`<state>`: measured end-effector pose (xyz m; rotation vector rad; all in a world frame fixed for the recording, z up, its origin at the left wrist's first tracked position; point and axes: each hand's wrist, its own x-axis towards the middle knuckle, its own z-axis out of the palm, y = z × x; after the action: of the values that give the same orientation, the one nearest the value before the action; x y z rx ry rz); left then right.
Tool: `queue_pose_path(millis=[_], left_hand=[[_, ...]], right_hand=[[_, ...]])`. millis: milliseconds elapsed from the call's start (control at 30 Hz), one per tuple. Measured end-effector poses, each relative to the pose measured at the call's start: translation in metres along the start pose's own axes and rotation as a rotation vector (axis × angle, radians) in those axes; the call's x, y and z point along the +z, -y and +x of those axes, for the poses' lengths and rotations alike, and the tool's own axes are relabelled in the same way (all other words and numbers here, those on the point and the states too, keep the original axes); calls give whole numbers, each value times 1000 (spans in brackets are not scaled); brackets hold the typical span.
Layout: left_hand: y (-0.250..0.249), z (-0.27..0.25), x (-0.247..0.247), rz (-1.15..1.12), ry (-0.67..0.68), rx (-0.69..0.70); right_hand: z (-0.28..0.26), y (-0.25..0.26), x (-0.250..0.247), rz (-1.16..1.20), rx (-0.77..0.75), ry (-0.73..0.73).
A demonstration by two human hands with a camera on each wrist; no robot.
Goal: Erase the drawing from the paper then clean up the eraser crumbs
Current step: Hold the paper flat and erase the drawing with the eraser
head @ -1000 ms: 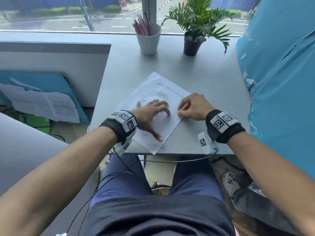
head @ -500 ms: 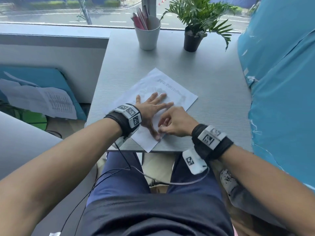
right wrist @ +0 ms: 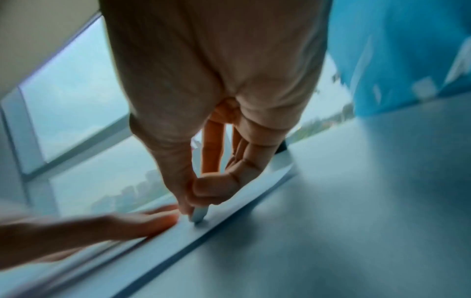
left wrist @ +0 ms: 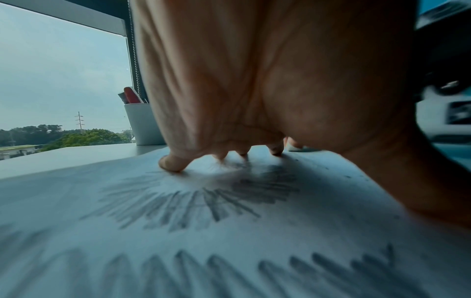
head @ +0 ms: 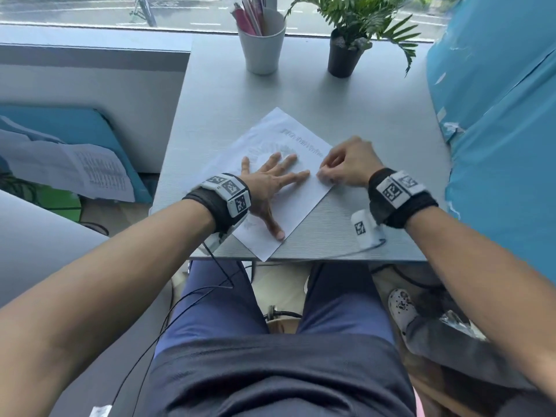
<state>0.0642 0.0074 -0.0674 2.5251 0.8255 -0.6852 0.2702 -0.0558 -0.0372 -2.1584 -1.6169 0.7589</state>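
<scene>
Paper [head: 304, 203] on grey desk [head: 376, 121]

A grey table [head: 376, 121] stands against a window [head: 90, 10] that looks onto a road. At its far edge a white cup [head: 262, 46] holds pink and red pens [head: 249, 18], and just to its right stands a black pot [head: 344, 57] with a green fern-like plant [head: 367, 13]. Blue sheeting [head: 496, 121] hangs along the table's right side. Printed papers [head: 75, 170] lie on a blue board [head: 90, 127] down to the left.
</scene>
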Motion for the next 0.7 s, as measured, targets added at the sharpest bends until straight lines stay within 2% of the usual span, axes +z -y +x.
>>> queue_pose_path(millis=[67,167,233,267,367,433,467,600,633,700], left_hand=[[0,0,1,6,-3,2],[0,1,0,-5,8,-9],[-2,1,1,1,8,-8],[-2,1,1,-3,9,-2],[1,1,1,-27,2,6],[1,1,2,-26,0,7],[1,1,2,-22,3,4],[-3,1,0,6,22,-1],[-2,0,1,3,24,4],[0,0,1,-18,20,12]], right_hand=[[1,0,1,-24,-1,-45],[-42,30,40,-25,-173,162],[-59,36,52,-19,-236,273],[-52,32,45,-15,-217,264],[-6,5,9,1,-46,42],[4,0,1,4,14,-44],[-3,6,8,-2,-4,-17],[-59,38,53,-8,-187,271],[-55,37,49,-2,-179,271],[-26,22,26,21,-85,113]])
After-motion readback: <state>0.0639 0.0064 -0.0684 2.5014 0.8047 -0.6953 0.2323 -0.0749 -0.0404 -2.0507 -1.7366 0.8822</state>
